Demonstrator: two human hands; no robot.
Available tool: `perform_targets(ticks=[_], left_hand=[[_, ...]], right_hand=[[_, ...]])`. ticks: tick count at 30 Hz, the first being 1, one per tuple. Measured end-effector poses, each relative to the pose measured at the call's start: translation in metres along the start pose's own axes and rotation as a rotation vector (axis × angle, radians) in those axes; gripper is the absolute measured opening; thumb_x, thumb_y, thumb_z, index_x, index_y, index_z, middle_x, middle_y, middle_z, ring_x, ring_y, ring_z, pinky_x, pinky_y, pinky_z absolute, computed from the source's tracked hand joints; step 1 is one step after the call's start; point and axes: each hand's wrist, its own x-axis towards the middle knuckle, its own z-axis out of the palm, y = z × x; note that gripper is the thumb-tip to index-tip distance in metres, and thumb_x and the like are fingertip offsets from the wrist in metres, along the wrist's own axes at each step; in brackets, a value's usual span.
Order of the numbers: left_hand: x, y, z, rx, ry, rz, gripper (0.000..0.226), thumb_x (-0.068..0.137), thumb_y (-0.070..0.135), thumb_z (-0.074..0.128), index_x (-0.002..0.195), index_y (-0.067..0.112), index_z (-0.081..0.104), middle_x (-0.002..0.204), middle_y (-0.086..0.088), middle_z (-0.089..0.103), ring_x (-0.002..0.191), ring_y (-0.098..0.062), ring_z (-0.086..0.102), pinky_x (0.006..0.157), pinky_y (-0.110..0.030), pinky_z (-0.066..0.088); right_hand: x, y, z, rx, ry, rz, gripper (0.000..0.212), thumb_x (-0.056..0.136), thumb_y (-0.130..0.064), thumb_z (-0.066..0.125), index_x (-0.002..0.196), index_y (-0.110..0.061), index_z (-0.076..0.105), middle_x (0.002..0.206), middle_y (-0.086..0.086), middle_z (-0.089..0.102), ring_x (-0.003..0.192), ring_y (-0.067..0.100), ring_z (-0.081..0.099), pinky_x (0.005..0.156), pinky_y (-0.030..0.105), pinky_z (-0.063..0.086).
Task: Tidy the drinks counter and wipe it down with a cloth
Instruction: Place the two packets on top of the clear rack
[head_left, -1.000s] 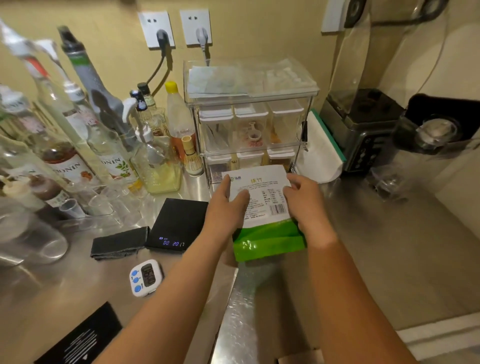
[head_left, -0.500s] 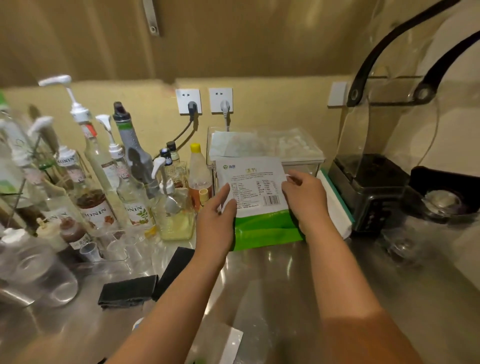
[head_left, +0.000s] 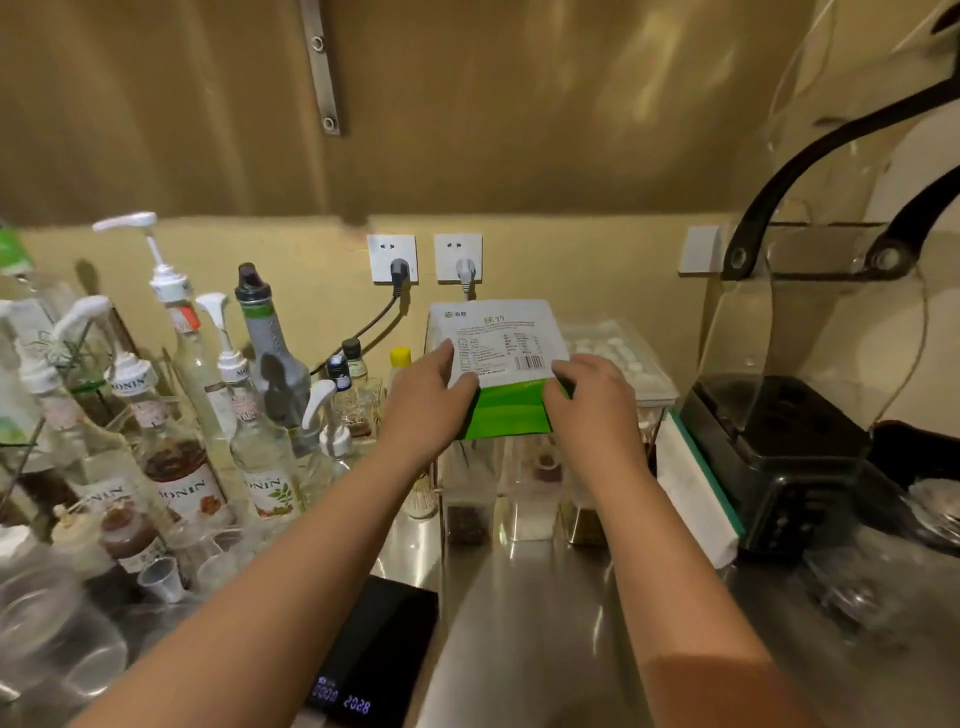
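Hands work together: left hand (head_left: 423, 405) and right hand (head_left: 592, 410) each pinch a side edge of the white-and-green foil pouch (head_left: 498, 358), held flat at the lid of the clear plastic drawer organiser (head_left: 623, 364). If it is set overhanging that slick lid, it could slide off toward the glass syrup pump bottles (head_left: 182, 467). The brushed steel counter (head_left: 545, 623) carries a black digital scale (head_left: 384, 639). On the beige wall behind are two white plugged sockets (head_left: 392, 257).

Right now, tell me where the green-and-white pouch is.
Head view, centre: the green-and-white pouch is held between the left hand and right hand at the top of the clear drawer organiser, below the wall sockets.
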Motion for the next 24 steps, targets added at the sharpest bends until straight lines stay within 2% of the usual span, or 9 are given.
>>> perform_targets(ticks=[3,5,7,10,14,18,21,23,24], left_hand=[[0.028,-0.014,-0.003,0.156,-0.048,-0.042,0.03,0.089,0.045,0.043,0.099,0.024,0.062,0.111,-0.004,0.072,0.102,-0.031,0.063,0.09,-0.043,0.05],[0.047,-0.022,-0.001,0.185,-0.081,-0.1,0.025,0.092,0.046,0.042,0.082,0.024,0.05,0.113,-0.012,0.068,0.108,-0.036,0.06,0.094,-0.044,0.047],[0.066,-0.032,0.003,0.239,-0.092,-0.097,0.035,0.091,0.05,0.037,0.082,0.017,0.046,0.101,-0.015,0.065,0.1,-0.038,0.059,0.084,-0.044,0.048],[0.082,-0.043,0.008,0.32,-0.126,-0.086,0.035,0.09,0.054,0.034,0.077,0.023,0.043,0.086,-0.01,0.056,0.091,-0.035,0.055,0.069,-0.042,0.041],[0.094,-0.056,0.017,0.43,-0.129,-0.093,0.037,0.094,0.054,0.026,0.088,0.022,0.043,0.11,-0.017,0.061,0.115,-0.039,0.048,0.087,-0.051,0.045],[0.098,-0.061,0.025,0.564,-0.12,-0.072,0.041,0.096,0.049,0.03,0.101,0.016,0.052,0.121,-0.013,0.058,0.114,-0.032,0.047,0.093,-0.049,0.045],[0.097,-0.065,0.029,0.607,-0.071,-0.044,0.048,0.097,0.043,0.033,0.113,0.012,0.065,0.145,-0.014,0.044,0.131,-0.033,0.04,0.102,-0.049,0.042],[0.095,-0.064,0.028,0.578,-0.002,-0.018,0.047,0.097,0.038,0.035,0.112,0.015,0.074,0.143,-0.011,0.052,0.13,-0.032,0.045,0.101,-0.046,0.045],[0.095,-0.063,0.027,0.552,0.022,-0.005,0.046,0.097,0.036,0.036,0.105,0.016,0.076,0.133,-0.009,0.06,0.124,-0.031,0.05,0.096,-0.044,0.047]], right_hand=[[0.021,-0.001,0.011,-0.021,-0.014,-0.011,0.038,0.095,-0.017,0.051,0.13,-0.005,0.06,0.141,0.012,0.048,0.127,0.02,0.046,0.104,0.019,0.027],[0.035,0.001,0.021,-0.043,-0.05,-0.009,0.039,0.095,-0.019,0.05,0.131,-0.005,0.06,0.141,0.011,0.048,0.128,0.019,0.045,0.104,0.021,0.028],[0.049,0.004,0.033,-0.07,-0.084,-0.003,0.04,0.095,-0.019,0.05,0.131,-0.004,0.059,0.141,0.012,0.048,0.129,0.019,0.044,0.104,0.023,0.03],[0.057,0.008,0.042,-0.1,-0.098,-0.001,0.038,0.093,-0.019,0.049,0.124,-0.002,0.062,0.136,0.013,0.052,0.123,0.024,0.047,0.103,0.028,0.034],[0.066,0.012,0.056,-0.171,-0.096,-0.005,0.035,0.093,-0.02,0.045,0.116,-0.005,0.066,0.138,0.014,0.048,0.128,0.026,0.043,0.112,0.044,0.029],[0.071,0.018,0.068,-0.284,-0.079,-0.016,0.035,0.094,-0.023,0.042,0.114,-0.009,0.067,0.137,0.011,0.05,0.125,0.023,0.047,0.116,0.049,0.017],[0.07,0.021,0.073,-0.322,-0.077,-0.025,0.032,0.094,-0.023,0.041,0.103,-0.009,0.069,0.121,0.009,0.06,0.113,0.025,0.054,0.118,0.05,0.013],[0.068,0.022,0.073,-0.352,-0.083,-0.038,0.031,0.094,-0.023,0.041,0.094,-0.009,0.069,0.104,0.008,0.063,0.103,0.027,0.057,0.118,0.05,0.015],[0.067,0.021,0.073,-0.363,-0.085,-0.045,0.03,0.094,-0.023,0.041,0.092,-0.01,0.068,0.101,0.008,0.063,0.1,0.028,0.058,0.117,0.05,0.016]])
